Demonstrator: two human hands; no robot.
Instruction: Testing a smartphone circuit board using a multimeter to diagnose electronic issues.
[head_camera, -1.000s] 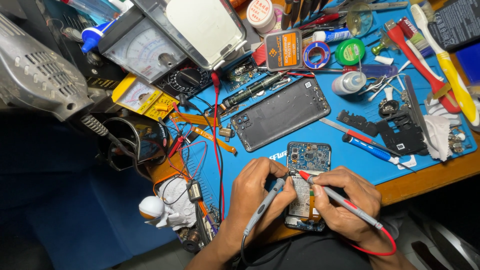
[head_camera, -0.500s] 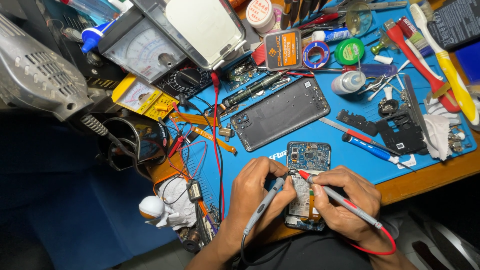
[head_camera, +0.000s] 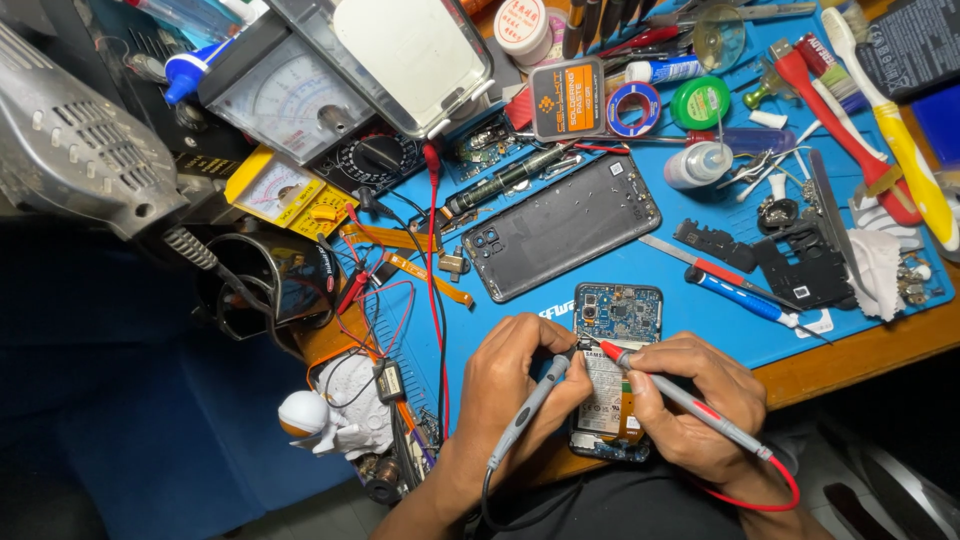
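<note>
You are gripping a grey probe (head_camera: 530, 408) in your left hand (head_camera: 510, 385) and a red probe (head_camera: 680, 395) in your right hand (head_camera: 690, 405). Both tips are meeting at the near-centre phone (head_camera: 615, 375), lying between your hands, its long axis running near to far.

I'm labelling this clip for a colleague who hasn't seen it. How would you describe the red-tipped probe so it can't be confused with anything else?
Start at the blue work mat and go to its near edge, where an opened phone lies between two hands. The red-tipped probe is the thin grey stick in the right hand, trailing a red cable; the left hand holds a similar probe without the red tip or cable.
</note>
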